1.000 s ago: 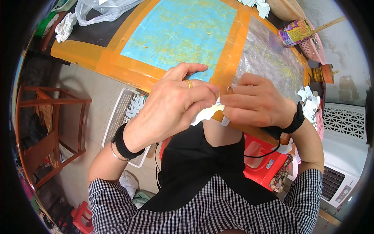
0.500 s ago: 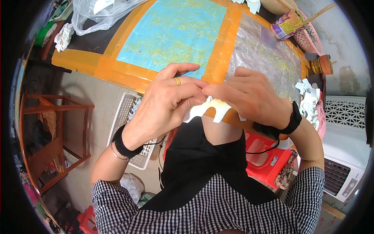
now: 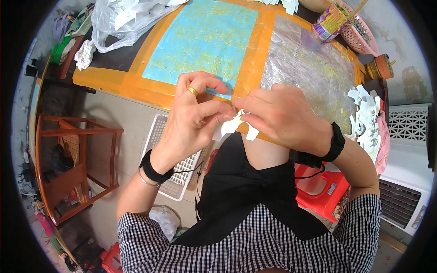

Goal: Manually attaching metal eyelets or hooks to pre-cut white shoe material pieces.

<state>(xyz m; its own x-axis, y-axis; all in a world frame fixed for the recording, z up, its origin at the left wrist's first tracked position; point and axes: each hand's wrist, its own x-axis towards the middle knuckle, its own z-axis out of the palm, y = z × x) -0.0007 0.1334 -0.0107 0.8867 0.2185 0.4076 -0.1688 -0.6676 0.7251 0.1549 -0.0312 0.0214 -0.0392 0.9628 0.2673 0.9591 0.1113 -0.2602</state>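
Observation:
Just over the near edge of the table, a white, curved cut-out piece (image 3: pixel 227 128), like stiff paper or thin sheet, is held between my two hands. My left hand (image 3: pixel 182 120), with a ring on one finger, pinches its left part between thumb and forefinger while the other fingers curl above. My right hand (image 3: pixel 289 113) grips the upper right part, thumb below and fingers bent over the top. A small yellowish patch shows on the piece near the fingertips. Part of the piece is hidden by my fingers.
Orange tape (image 3: pixel 104 82) borders the table; a yellow-smeared blue sheet (image 3: pixel 200 41) and a clear-covered grey area (image 3: pixel 309 63) lie on it. More white cut-outs (image 3: pixel 364 113) are piled at right. A tin with a stick (image 3: pixel 328 25), pink basket (image 3: pixel 362 38) and plastic bag (image 3: pixel 118 27) stand around.
My hands have drawn slightly apart at the fingertips, and the right fingers have shifted on the white piece. The whole view has shifted a little, with the surroundings sliding mostly rightward at the left.

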